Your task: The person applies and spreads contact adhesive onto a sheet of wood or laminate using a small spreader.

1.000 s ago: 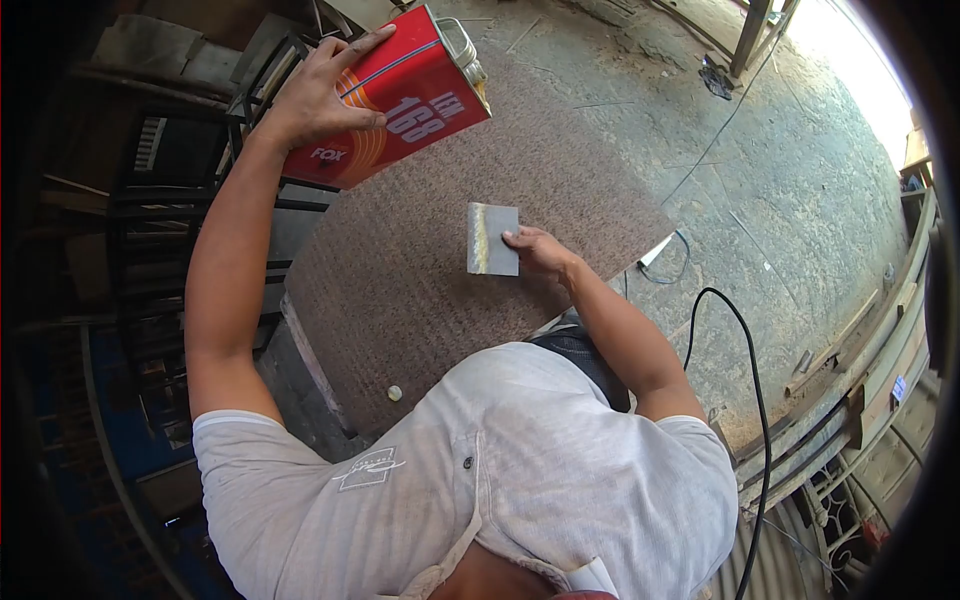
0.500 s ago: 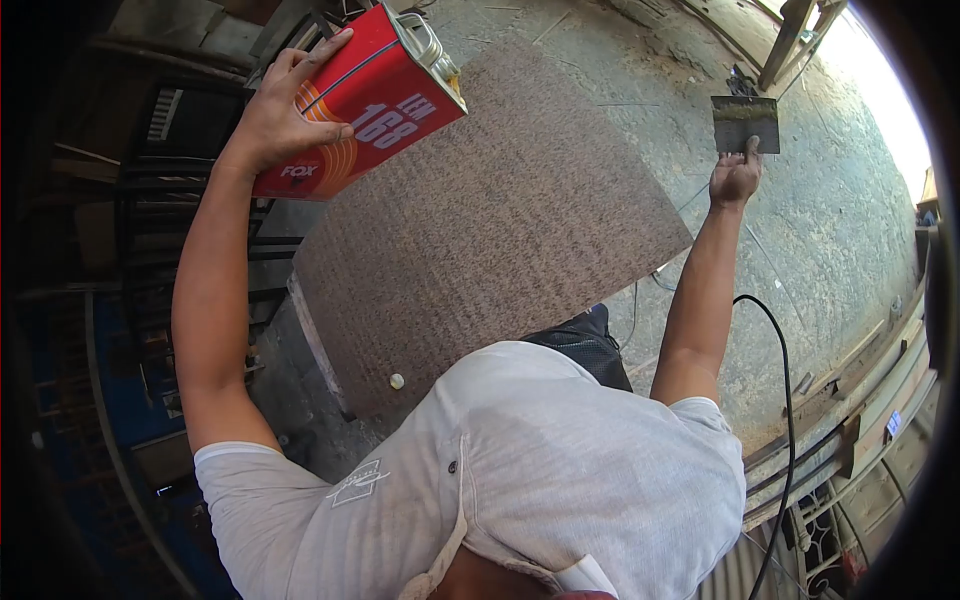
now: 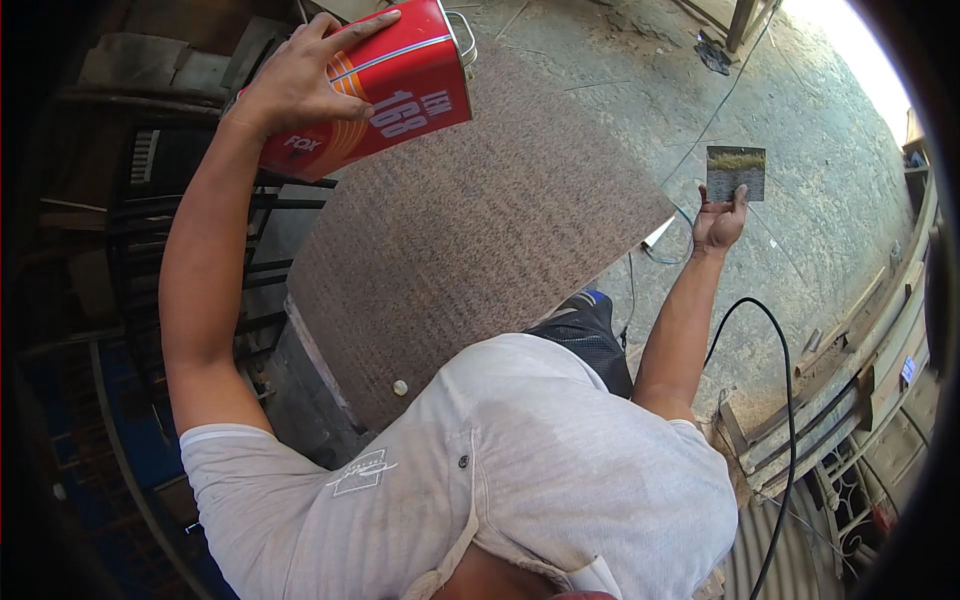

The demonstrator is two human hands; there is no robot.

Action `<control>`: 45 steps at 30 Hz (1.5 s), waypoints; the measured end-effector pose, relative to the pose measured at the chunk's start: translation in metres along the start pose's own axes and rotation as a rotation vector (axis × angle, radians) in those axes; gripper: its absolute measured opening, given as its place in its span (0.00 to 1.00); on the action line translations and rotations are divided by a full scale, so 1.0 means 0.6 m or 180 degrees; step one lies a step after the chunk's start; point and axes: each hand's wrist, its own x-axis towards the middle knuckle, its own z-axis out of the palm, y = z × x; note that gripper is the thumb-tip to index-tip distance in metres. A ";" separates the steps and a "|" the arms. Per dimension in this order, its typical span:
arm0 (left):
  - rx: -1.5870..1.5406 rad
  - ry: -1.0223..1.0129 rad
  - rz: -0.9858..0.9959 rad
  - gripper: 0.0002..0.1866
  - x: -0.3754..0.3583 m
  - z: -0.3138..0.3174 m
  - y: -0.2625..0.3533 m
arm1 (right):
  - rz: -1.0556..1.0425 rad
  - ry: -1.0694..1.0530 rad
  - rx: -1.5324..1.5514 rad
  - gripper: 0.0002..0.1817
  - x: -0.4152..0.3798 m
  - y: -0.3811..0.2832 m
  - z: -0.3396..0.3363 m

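My left hand [image 3: 312, 82] is wrapped round a red metal can [image 3: 405, 95] marked "LEM 168" and "FOX", held tilted above the back left edge of a brown speckled board [image 3: 470, 210]. A wire handle stands on the can's right end; its opening cannot be made out. Out to the right, over the floor, my right hand [image 3: 722, 222] grips a thin square plate [image 3: 736, 176] by its lower edge. Yellowish stuff lies across the plate's upper part. A small whitish round cap [image 3: 400, 387] sits on the board near my shirt.
Black metal frames [image 3: 150, 225] stand to the left of the board. A black cable [image 3: 788, 400] curves over the right side, beside stacked long strips [image 3: 830, 420]. Grey concrete floor [image 3: 620, 90] lies behind, with a thin hose [image 3: 668, 258] by the board's right corner.
The can has turned more level and shifted slightly, so its top faces further right. My right hand and the plate have moved lower in view and slightly left.
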 end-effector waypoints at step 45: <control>0.0727 -0.0345 0.0331 0.59 0.115 -0.026 0.057 | 0.0083 0.0198 0.0085 0.16 0.006 -0.011 -0.067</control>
